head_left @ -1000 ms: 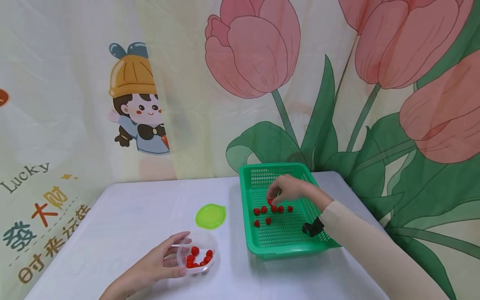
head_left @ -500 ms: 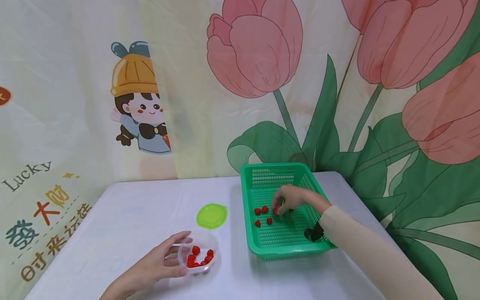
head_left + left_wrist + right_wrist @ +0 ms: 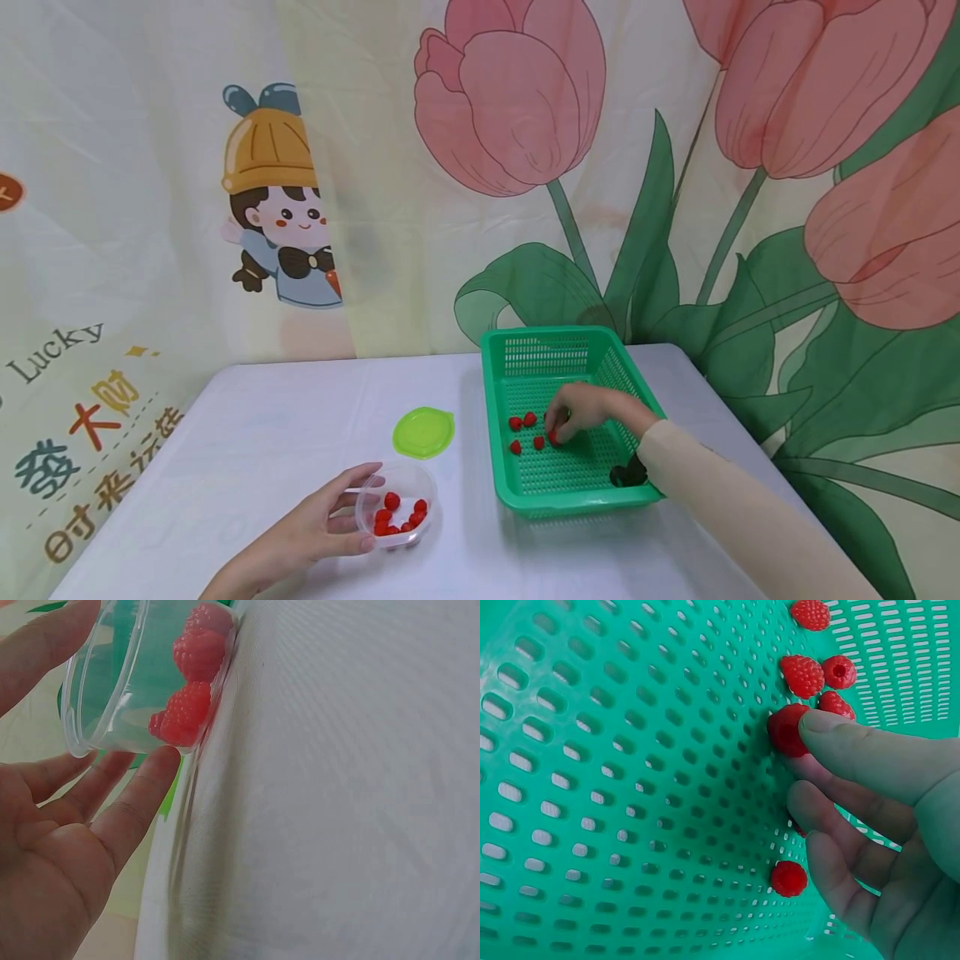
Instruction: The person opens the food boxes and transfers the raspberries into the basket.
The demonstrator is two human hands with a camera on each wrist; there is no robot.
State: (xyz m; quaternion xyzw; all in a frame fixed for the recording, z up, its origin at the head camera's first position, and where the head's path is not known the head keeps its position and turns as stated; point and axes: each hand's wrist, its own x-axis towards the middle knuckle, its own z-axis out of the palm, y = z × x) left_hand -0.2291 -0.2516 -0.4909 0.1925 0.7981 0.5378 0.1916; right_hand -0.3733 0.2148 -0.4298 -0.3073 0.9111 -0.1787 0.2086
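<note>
My left hand (image 3: pixel 315 521) holds a clear plastic cup (image 3: pixel 407 479) on the table, thumb on the near side and fingers on the far side. Several red raspberries (image 3: pixel 187 709) lie at the bottom of that cup. Inside a green basket (image 3: pixel 570 500), my right hand (image 3: pixel 588 407) reaches low with its palm turned down. A raspberry (image 3: pixel 786 731) is pinched between its thumb and forefinger, just at the perforated basket floor. Around the fingers lie other loose raspberries (image 3: pixel 802 676), one of them (image 3: pixel 789 878) nearer the little finger. The right hand hides part of the basket floor in the head view.
A lime-green lid (image 3: pixel 423 432) lies flat on the white-covered table (image 3: pixel 315 417), between cup and basket. A black device (image 3: pixel 628 473) sits at the right wrist. Behind the table hangs a printed curtain (image 3: pixel 390 208) with tulips.
My right hand has moved slightly right and toward the front of the basket, among the raspberries. The left hand and cup have stayed in place; the head view shifted a little.
</note>
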